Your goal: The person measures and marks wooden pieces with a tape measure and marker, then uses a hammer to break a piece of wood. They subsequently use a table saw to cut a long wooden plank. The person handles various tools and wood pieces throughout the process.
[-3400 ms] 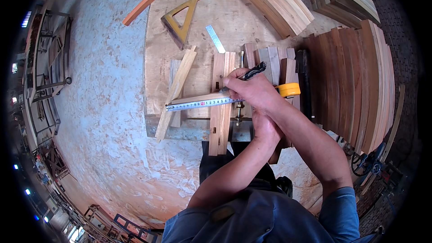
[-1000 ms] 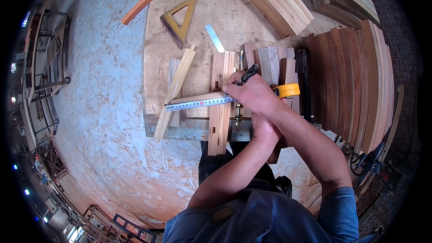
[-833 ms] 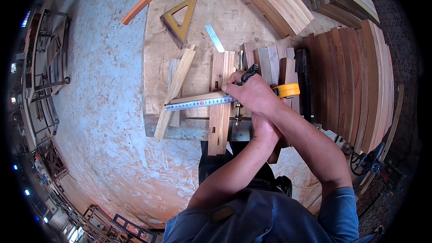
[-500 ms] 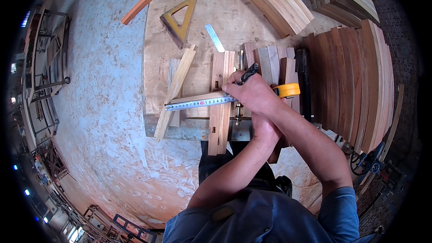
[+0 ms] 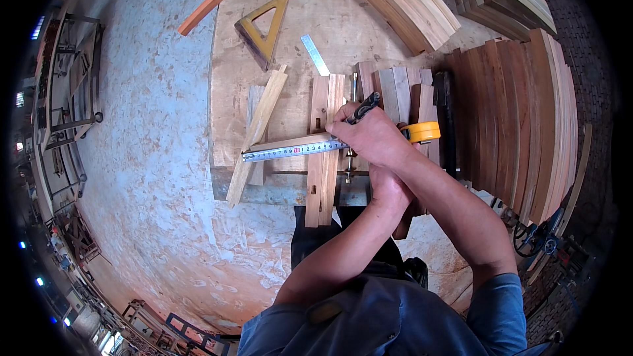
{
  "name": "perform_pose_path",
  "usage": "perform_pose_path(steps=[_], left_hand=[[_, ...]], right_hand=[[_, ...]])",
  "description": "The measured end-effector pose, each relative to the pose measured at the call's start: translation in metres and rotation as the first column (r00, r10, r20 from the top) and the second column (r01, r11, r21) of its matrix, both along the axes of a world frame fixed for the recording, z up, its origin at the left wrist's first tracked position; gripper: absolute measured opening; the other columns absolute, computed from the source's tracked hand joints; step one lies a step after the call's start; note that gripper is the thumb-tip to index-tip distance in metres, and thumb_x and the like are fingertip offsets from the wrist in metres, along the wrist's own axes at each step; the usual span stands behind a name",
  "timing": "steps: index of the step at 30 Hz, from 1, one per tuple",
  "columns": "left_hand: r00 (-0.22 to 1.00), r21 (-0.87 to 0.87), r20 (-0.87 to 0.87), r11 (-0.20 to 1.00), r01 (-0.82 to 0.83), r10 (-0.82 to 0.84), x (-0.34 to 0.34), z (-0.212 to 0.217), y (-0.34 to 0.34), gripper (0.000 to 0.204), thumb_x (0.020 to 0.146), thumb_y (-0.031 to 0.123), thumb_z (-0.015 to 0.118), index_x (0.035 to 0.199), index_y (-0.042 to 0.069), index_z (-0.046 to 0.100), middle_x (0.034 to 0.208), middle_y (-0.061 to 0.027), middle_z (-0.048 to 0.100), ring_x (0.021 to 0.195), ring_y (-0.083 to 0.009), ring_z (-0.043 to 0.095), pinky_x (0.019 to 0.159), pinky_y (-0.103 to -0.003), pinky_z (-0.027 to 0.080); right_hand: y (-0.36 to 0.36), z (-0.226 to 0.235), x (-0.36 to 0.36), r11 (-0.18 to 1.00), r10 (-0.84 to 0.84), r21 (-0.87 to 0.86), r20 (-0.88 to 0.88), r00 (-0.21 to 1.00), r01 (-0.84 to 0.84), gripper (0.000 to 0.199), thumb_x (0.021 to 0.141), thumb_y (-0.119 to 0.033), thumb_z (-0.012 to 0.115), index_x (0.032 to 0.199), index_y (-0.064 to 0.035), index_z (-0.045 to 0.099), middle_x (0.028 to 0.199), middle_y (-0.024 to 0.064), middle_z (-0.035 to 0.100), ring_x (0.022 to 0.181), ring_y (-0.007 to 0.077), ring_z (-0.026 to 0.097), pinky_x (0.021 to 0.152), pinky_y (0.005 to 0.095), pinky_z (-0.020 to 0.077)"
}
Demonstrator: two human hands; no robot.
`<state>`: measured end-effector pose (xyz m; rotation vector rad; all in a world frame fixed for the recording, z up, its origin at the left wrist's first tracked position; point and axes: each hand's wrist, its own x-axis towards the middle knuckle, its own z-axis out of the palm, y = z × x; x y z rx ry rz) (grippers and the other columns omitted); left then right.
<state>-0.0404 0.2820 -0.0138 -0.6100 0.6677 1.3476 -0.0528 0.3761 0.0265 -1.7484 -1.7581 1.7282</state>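
My forearms cross, the right over the left. My right hand (image 5: 369, 133) is closed round a dark patterned pen (image 5: 362, 108), its fingertips at a narrow wooden strip (image 5: 297, 140). Beneath that wrist, my left hand (image 5: 390, 184) is mostly hidden; it grips a yellow tape measure (image 5: 423, 132). The tape's blade (image 5: 290, 151) runs left along the strip, its hooked end over a slanting pale wooden piece (image 5: 264, 112). Under the blade stand two upright-lying wooden bars side by side, the left bar (image 5: 318, 102) with cut mortise slots.
A yellow-brown set square (image 5: 267, 26) and a short metal rule (image 5: 314, 55) lie farther back on the workbench (image 5: 231, 79). Just right of the bars is a thin metal clamp rod (image 5: 355, 86). Stacked boards (image 5: 508, 112) fill the right side, with more timber (image 5: 395, 0) behind.
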Motion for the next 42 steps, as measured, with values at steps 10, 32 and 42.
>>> perform_pose_path(steps=[10, 32, 42], left_hand=[[0.997, 0.051, 0.076, 0.999, 0.008, -0.012, -0.002, 0.009, -0.002, 0.020, 0.099, 0.020, 0.053, 0.111, 0.004, 0.053, 0.101, -0.0101, 0.058, 0.097, -0.0230, 0.061, 0.092, -0.039, 0.052], [0.006, -0.376, -0.917, 0.867, 0.326, -0.399, -0.348, -0.008, 0.010, 0.035, 0.097, 0.033, 0.054, 0.119, 0.007, 0.060, 0.073, -0.0084, 0.060, 0.061, -0.0208, 0.058, 0.058, -0.033, 0.050], [-0.924, -0.572, -0.339, 0.742, 0.350, 0.175, -0.310, -0.049, 0.127, 0.032, 0.093, 0.027, 0.055, 0.111, 0.002, 0.063, 0.105, -0.0206, 0.067, 0.099, -0.0383, 0.064, 0.085, -0.046, 0.050]], right_hand=[[-0.005, 0.025, 0.009, 0.956, -0.292, -0.088, -0.230, 0.928, 0.279, 0.020, 0.089, -0.020, 0.068, 0.092, -0.0006, 0.064, 0.077, 0.0063, 0.065, 0.075, 0.0138, 0.063, 0.070, 0.0288, 0.0510], [-0.141, 0.048, 0.097, 0.652, -0.736, -0.356, -0.508, 0.447, 0.669, 0.017, 0.092, -0.017, 0.065, 0.085, -0.0035, 0.057, 0.075, 0.0078, 0.061, 0.068, 0.0168, 0.061, 0.071, 0.0330, 0.0526], [-0.197, 0.031, 0.052, 0.529, -0.839, -0.337, -0.347, 0.420, 0.778, 0.015, 0.091, -0.017, 0.066, 0.084, -0.0063, 0.058, 0.075, 0.0045, 0.060, 0.067, 0.0135, 0.058, 0.069, 0.0333, 0.0533]])
